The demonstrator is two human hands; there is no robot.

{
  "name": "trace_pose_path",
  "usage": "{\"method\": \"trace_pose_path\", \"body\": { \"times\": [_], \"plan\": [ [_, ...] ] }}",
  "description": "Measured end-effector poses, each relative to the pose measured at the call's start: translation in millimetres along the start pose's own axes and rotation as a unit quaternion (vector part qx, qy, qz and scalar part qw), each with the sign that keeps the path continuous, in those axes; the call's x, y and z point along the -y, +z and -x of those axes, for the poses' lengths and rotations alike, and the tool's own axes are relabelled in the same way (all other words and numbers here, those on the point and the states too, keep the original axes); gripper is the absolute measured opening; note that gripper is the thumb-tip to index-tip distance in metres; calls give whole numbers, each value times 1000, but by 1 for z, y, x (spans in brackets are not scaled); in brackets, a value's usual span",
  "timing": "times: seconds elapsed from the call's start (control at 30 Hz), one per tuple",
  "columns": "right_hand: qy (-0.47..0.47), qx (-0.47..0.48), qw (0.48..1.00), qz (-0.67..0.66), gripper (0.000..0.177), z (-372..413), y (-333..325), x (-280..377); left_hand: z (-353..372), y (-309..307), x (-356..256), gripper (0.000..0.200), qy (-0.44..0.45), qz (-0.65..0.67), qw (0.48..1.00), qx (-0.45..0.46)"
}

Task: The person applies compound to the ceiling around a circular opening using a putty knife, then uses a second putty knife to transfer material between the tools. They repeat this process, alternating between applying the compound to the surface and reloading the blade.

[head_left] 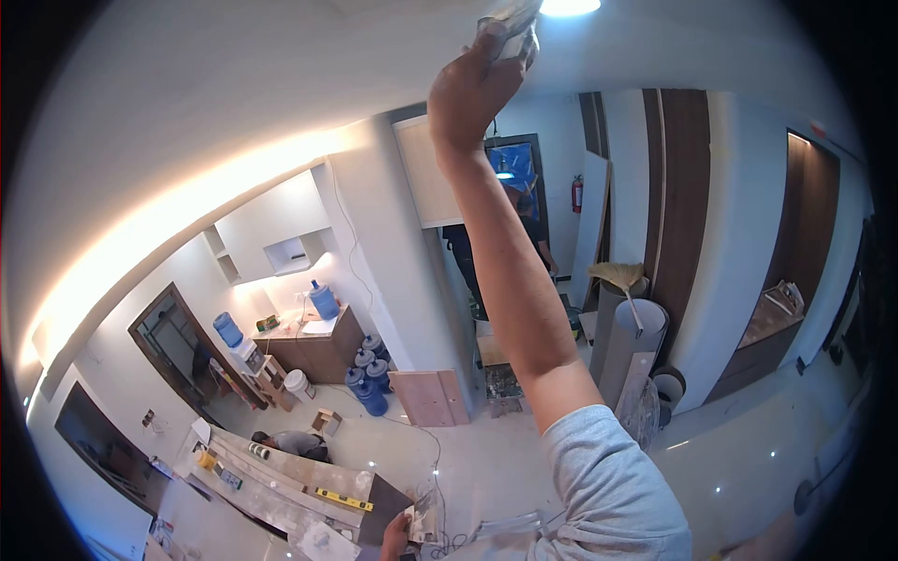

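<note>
My right arm stretches up through the middle of the view, in a grey short sleeve. At the top, my right hand (477,89) is closed around a pale, flat object (513,39) against the ceiling, beside a bright round lamp (569,6). What the object is cannot be made out. Low in the view, my left hand (398,535) is closed at the edge of a whitish, smeared board-like thing (423,524). A yellow level (344,499) lies on the long worktable (281,472) to its left.
Blue water bottles (367,393) stand on the floor by a pillar (374,234). Another person crouches behind the worktable; one more stands beyond my arm. Large grey rolls (636,332) with a broom (617,275), leaning boards and a pink panel (430,397) are around. A cable crosses the floor.
</note>
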State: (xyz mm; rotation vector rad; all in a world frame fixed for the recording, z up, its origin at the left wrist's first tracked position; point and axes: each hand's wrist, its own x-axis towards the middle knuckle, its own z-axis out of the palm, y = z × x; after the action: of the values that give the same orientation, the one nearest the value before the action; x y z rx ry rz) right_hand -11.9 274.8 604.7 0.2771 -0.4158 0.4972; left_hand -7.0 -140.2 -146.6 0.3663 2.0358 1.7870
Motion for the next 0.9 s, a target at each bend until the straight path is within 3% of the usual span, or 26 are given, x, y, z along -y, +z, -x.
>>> {"method": "trace_pose_path", "body": {
  "times": [0.07,0.17,0.23,0.37,0.43,0.57,0.67,0.77,0.87,0.9],
  "plan": [
    [139,50,982,-119,36,-3,-7,22,1,1,4,35,-3,-10,1000,-5],
    [318,141,934,-85,33,-18,-14,26,10,14,-30,34,-72,78,994,-22],
    [267,123,951,-90,34,-20,-10,40,8,13,-38,33,-137,207,969,17],
    [161,76,984,-30,38,-18,-4,32,14,20,-60,32,-157,242,957,29],
    [171,72,980,-71,39,-22,-4,33,8,20,-57,32,-161,271,949,23],
    [179,78,978,-69,41,-20,-2,39,10,18,-63,32,-137,219,966,19],
    [117,93,988,-25,44,-15,0,23,13,15,-63,31,-140,217,966,5],
    [-136,8,987,88,57,2,27,15,17,15,-62,31,-143,197,970,-25],
    [-85,26,987,132,66,45,49,25,15,4,-44,32,-150,265,953,1],
    [-75,72,989,110,66,56,54,33,13,0,-38,32,-148,285,947,6]
  ]
}}
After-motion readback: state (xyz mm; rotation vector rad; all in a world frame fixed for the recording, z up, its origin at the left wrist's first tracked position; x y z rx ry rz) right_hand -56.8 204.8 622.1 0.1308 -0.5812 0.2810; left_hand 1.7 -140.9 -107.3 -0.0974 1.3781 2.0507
